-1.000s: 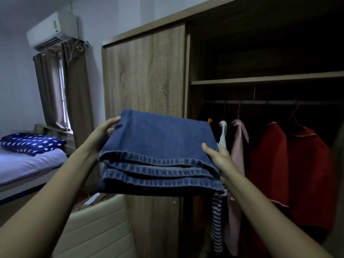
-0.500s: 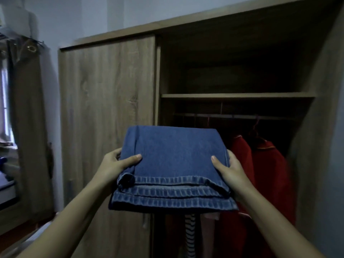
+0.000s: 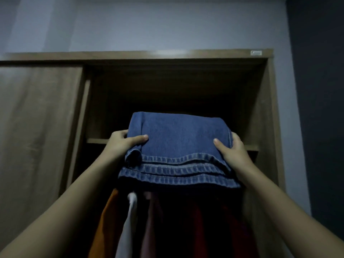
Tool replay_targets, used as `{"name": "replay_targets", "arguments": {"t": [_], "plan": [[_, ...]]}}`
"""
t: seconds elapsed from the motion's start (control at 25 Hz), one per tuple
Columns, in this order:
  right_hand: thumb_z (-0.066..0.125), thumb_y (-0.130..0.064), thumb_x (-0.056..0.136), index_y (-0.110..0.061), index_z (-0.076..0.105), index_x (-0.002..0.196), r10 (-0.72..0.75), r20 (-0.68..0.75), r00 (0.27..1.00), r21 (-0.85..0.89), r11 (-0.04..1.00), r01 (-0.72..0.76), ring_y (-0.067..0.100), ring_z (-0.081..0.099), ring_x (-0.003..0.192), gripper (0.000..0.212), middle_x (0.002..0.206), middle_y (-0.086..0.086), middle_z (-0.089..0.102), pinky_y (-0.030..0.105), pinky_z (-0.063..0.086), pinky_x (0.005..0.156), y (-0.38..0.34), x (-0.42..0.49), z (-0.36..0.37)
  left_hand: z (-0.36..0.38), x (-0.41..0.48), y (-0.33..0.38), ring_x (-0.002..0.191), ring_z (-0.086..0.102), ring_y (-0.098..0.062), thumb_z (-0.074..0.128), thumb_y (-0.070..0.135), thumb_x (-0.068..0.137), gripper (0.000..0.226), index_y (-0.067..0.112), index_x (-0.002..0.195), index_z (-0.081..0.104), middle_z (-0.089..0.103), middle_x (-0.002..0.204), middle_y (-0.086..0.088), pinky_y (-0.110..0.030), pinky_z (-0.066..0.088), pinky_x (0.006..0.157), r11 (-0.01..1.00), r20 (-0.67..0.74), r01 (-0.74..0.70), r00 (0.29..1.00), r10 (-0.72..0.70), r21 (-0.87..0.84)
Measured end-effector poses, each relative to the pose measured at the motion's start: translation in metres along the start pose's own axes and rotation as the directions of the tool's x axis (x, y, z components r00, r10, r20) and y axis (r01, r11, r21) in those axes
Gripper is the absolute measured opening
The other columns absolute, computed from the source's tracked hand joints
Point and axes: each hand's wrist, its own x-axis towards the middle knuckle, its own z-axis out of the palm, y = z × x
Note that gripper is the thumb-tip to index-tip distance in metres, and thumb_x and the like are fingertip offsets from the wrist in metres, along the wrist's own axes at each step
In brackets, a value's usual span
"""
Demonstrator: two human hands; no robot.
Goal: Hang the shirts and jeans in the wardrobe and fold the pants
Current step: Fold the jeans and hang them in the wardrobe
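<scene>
A folded pair of blue jeans (image 3: 178,144) is held up in front of the open wardrobe (image 3: 268,112), at the height of its upper shelf (image 3: 96,140). My left hand (image 3: 123,144) grips the left edge of the jeans, thumb on top. My right hand (image 3: 232,149) grips the right edge the same way. The far end of the jeans reaches over the shelf's front edge; whether it rests on the shelf is hidden. Hemmed edges of the fold face me.
Below the shelf hang several garments: an orange one (image 3: 104,226), a white one (image 3: 128,228), a pinkish one (image 3: 149,229) and dark red ones (image 3: 201,229). The wardrobe's sliding door (image 3: 37,127) covers the left half. A pale wall rises above.
Both hands have lifted the folded jeans from chest height up to the upper shelf level and moved closer to the wardrobe. The view has tilted upward.
</scene>
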Motion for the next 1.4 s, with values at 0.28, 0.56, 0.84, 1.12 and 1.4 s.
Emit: {"name": "replay_targets", "arguments": {"t": [0.28,0.56,0.84,1.12,1.4], "plan": [[0.062,-0.044,0.085,-0.001,0.043,0.133,0.295,-0.009,0.956,-0.638,0.734,-0.232,0.033,0.052,0.116,0.068,0.131,0.016,0.051,0.036,0.044,0.090,-0.003,0.140,-0.028,0.061,0.148,0.011,0.084,0.066,-0.028,0.077,0.031,0.076,0.057,-0.006,0.115,0.058,0.069,0.099,-0.019,-0.025,0.046,0.063,0.924,0.118,0.218,0.957,-0.266,0.315],[0.040,-0.084,0.066,-0.033,0.043,0.135,-0.172,0.313,0.934,-0.710,0.611,0.350,0.016,0.051,0.121,0.086,0.136,-0.004,0.052,0.035,0.044,0.099,-0.032,0.082,-0.030,0.031,0.101,0.004,0.121,0.049,-0.012,0.048,0.075,0.071,0.084,0.027,0.140,0.042,0.049,0.137,0.005,-0.036,0.038,0.104,0.750,0.266,-0.462,0.887,0.379,0.473],[0.031,-0.072,0.076,-0.034,0.031,0.142,-0.415,0.588,0.695,-0.801,-0.179,0.571,0.025,0.060,0.091,0.076,0.118,0.003,0.062,0.030,0.043,0.061,-0.007,0.075,-0.005,0.057,0.093,-0.016,0.086,0.064,-0.035,0.035,0.054,0.082,0.063,0.016,0.125,0.061,0.070,0.107,-0.011,-0.042,0.054,0.062,-0.234,0.628,-0.633,0.517,0.582,0.738],[0.046,-0.059,0.086,-0.040,0.021,0.143,-0.254,0.535,0.805,-0.843,-0.095,0.530,0.025,0.046,0.114,0.066,0.133,0.005,0.043,0.038,0.046,0.077,-0.008,0.120,-0.042,0.117,0.132,-0.003,0.113,0.048,-0.023,0.038,0.061,0.086,0.060,0.032,0.138,0.039,0.057,0.126,-0.001,-0.037,0.047,0.076,-0.043,0.592,-0.658,0.645,0.483,0.752],[0.012,-0.078,0.079,-0.041,0.013,0.145,-0.124,0.540,0.833,-0.833,0.064,0.550,0.026,0.042,0.118,0.076,0.138,0.006,0.040,0.039,0.036,0.095,0.019,0.111,-0.053,0.126,0.143,-0.017,0.115,0.040,-0.015,0.021,0.075,0.079,0.072,0.040,0.142,0.026,0.050,0.134,0.006,-0.032,0.038,0.080,0.041,0.710,-0.742,0.655,0.258,0.669]]}}
